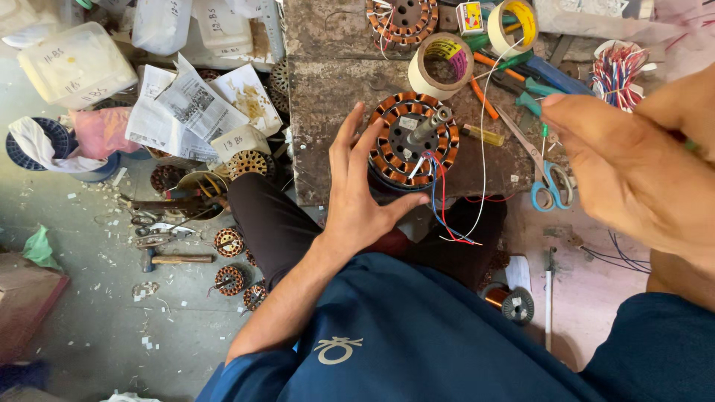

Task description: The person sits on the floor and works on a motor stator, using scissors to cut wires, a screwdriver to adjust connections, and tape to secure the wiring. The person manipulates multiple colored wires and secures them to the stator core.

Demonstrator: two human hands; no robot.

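Nearest the camera were the person's blue shirt (417, 335) and dark trouser leg (272, 219), bent over the grey floor (112, 313). On that floor to the left lay a hammer (175, 260), pliers (153, 240) and a few small copper-wound motor cores (229, 242); on the right a spool of copper wire (511, 301) lay beside the knee.

The left hand (357, 197) reached up from the lap with its fingers spread wide, the fingertips touching the left rim of a round motor winding (413, 141) and the thumb pressed against its near edge. The hand cupped the winding's side rather than closing around it. The winding, ringed with orange and white coils and with a metal shaft standing at its centre, sat near the front edge of a worn stone slab (328, 104). Red, blue and white wires (443, 205) trailed from it over the slab's edge.

The right hand (640, 171) hovered large and blurred at the right, fingers drawn together and pointing left; whether it pinched anything could not be told. Beneath it lay blue-handled scissors (550, 186).

Farther back on the slab stood two rolls of tape (441, 65), screwdrivers (484, 100), a second winding (402, 21) and a bundle of coloured wires (618, 71). To the far left were crumpled newspaper (186, 108) and plastic containers (78, 63).
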